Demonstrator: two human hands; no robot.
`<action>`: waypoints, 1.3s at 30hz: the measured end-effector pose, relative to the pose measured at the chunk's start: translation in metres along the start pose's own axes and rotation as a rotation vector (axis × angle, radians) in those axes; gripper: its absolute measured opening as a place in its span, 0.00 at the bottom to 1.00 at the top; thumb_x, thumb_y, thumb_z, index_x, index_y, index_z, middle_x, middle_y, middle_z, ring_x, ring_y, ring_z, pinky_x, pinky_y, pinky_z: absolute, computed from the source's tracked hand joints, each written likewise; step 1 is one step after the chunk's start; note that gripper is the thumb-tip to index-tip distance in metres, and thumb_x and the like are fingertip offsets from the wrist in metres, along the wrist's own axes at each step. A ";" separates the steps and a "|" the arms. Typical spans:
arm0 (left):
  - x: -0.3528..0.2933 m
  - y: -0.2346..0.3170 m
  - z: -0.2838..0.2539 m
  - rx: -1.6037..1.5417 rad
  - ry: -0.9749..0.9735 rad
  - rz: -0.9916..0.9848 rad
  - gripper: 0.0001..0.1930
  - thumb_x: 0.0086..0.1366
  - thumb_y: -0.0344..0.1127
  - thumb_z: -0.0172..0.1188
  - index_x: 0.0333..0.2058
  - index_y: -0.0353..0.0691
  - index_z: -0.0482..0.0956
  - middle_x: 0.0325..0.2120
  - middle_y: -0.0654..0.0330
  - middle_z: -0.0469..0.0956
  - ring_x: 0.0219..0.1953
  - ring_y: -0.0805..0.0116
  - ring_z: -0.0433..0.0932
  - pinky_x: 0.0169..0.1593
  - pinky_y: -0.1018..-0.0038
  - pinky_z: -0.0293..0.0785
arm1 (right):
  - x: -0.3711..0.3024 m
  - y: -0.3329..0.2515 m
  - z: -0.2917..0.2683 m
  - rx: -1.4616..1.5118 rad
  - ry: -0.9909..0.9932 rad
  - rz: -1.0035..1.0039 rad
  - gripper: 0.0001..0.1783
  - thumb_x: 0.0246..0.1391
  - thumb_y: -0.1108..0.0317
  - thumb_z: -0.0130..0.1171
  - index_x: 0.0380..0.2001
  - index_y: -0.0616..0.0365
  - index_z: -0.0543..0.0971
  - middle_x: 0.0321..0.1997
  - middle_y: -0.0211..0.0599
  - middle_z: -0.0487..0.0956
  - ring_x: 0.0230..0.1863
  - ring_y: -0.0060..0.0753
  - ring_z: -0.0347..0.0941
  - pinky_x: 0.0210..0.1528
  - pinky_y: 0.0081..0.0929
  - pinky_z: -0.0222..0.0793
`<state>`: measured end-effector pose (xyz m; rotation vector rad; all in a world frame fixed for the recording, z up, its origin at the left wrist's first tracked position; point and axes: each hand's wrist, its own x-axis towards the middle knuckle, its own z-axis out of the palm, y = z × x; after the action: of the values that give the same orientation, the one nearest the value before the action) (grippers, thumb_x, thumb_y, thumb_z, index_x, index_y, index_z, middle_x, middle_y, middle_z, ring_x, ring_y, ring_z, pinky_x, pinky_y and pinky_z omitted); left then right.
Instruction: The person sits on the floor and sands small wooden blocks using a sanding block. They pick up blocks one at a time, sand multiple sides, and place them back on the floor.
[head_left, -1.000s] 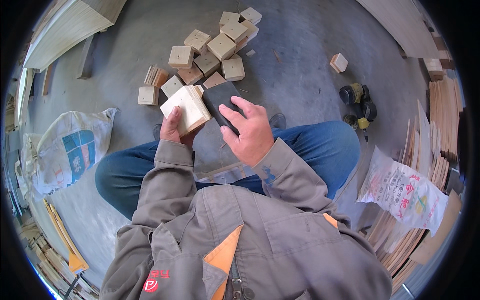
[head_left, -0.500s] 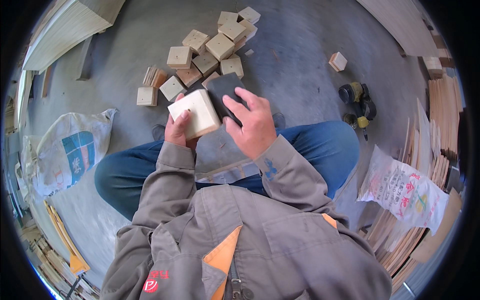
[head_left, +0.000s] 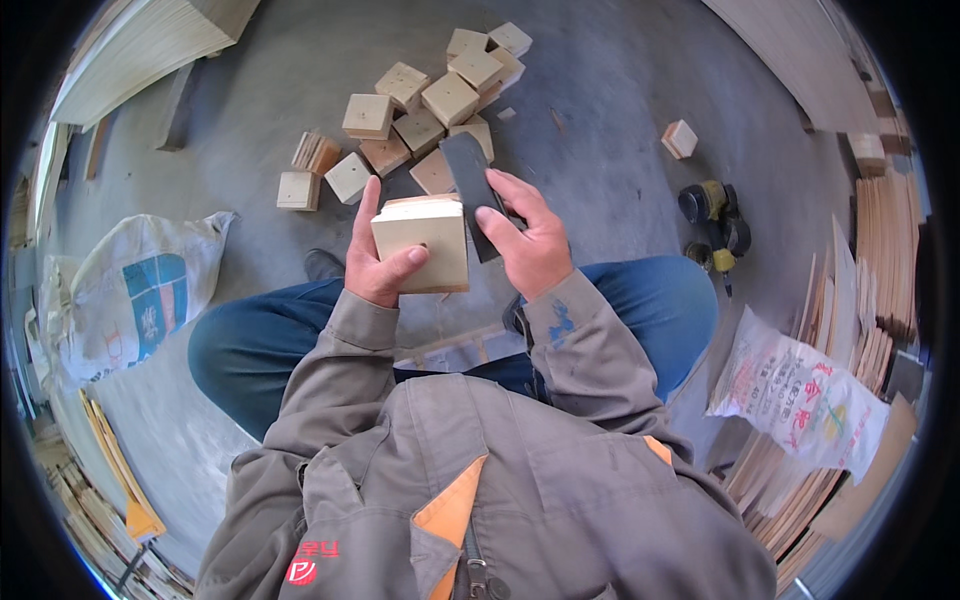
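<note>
My left hand grips a pale square wooden block in front of my lap. Its thumb lies on the face, near a small dark hole; the other fingers are mostly hidden behind the block. Close by on the right, my right hand is closed on a dark, flat sanding block, thumb on the near side. The sanding block stands tilted on edge beside the wooden block's right side; whether the two touch I cannot tell. Beyond my hands, similar wooden blocks lie in a loose heap on the floor.
A single wooden block and a black-and-yellow power tool lie on the right. White sacks rest at left and right. Wood strips are stacked along the right edge. A yellow-handled tool lies lower left.
The wooden block has turned in my left hand, so an upper edge now shows. My right hand has tipped the sanding block onto its edge and shifted it slightly right.
</note>
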<state>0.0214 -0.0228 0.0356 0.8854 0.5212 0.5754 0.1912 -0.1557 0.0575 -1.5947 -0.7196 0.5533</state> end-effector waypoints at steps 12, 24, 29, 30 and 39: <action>-0.012 0.022 0.007 0.310 -0.072 0.129 0.65 0.44 0.33 0.84 0.75 0.32 0.48 0.63 0.48 0.71 0.66 0.60 0.72 0.70 0.65 0.65 | -0.010 -0.017 -0.003 0.540 -0.043 0.256 0.28 0.66 0.75 0.59 0.68 0.64 0.71 0.55 0.43 0.83 0.53 0.27 0.79 0.60 0.26 0.74; -0.012 0.022 0.005 0.170 -0.055 0.047 0.51 0.43 0.30 0.82 0.65 0.31 0.62 0.58 0.51 0.76 0.61 0.62 0.76 0.67 0.64 0.70 | -0.010 -0.011 -0.002 0.423 -0.138 0.109 0.30 0.64 0.77 0.61 0.69 0.64 0.70 0.64 0.40 0.78 0.59 0.28 0.76 0.63 0.27 0.71; -0.010 0.022 0.003 0.177 -0.040 0.080 0.50 0.43 0.31 0.81 0.65 0.31 0.63 0.57 0.51 0.77 0.60 0.61 0.77 0.66 0.64 0.71 | -0.010 -0.017 -0.004 0.359 -0.169 0.098 0.34 0.60 0.79 0.62 0.70 0.63 0.68 0.71 0.39 0.70 0.63 0.29 0.73 0.65 0.27 0.71; -0.009 0.023 0.002 0.184 -0.035 0.089 0.50 0.43 0.31 0.81 0.65 0.31 0.63 0.57 0.51 0.77 0.60 0.61 0.77 0.66 0.64 0.71 | -0.011 -0.019 -0.005 0.363 -0.182 0.119 0.35 0.59 0.79 0.63 0.70 0.63 0.68 0.72 0.39 0.69 0.64 0.30 0.72 0.65 0.28 0.71; -0.005 0.025 0.000 0.142 -0.129 0.102 0.53 0.39 0.34 0.83 0.65 0.34 0.64 0.55 0.55 0.77 0.59 0.63 0.76 0.66 0.65 0.70 | -0.004 -0.026 -0.010 0.508 -0.214 0.263 0.49 0.47 0.77 0.65 0.74 0.60 0.60 0.68 0.45 0.69 0.66 0.36 0.69 0.69 0.36 0.66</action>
<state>0.0122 -0.0136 0.0573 1.0815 0.4055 0.5748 0.1918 -0.1636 0.0844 -1.1660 -0.4741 1.0245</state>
